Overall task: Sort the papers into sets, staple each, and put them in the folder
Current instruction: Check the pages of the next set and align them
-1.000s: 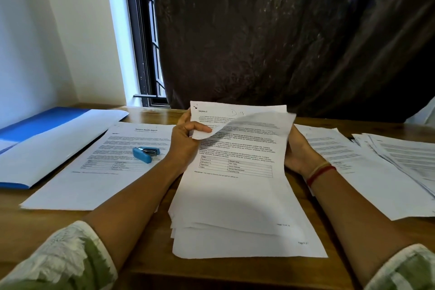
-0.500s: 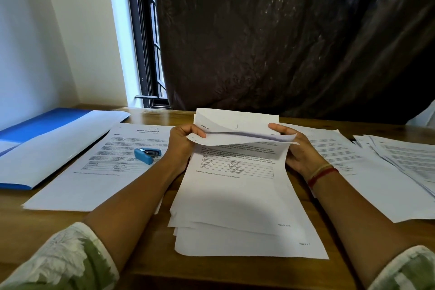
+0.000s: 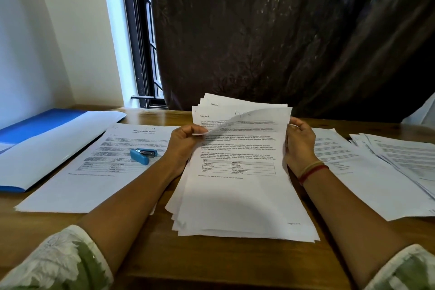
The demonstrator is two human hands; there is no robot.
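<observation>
Sorting seemed unfinished: the left hand (image 3: 184, 146) pinched a lifted sheet (image 3: 249, 117) by its corner, the right hand (image 3: 300, 146) gripped the edge of the loose stack (image 3: 235, 200), and the stapler (image 3: 143, 155) and folder (image 3: 47, 122) lay untouched

Matt white papers (image 3: 237, 195); smooth wooden table (image 3: 211, 264).

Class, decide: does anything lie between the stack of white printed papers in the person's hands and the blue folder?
White printed sheets lie flat on the wooden table between the stack of white papers and the blue folder, a small blue stapler resting on them. Both are low, so a lifted stack would likely clear them.
</observation>
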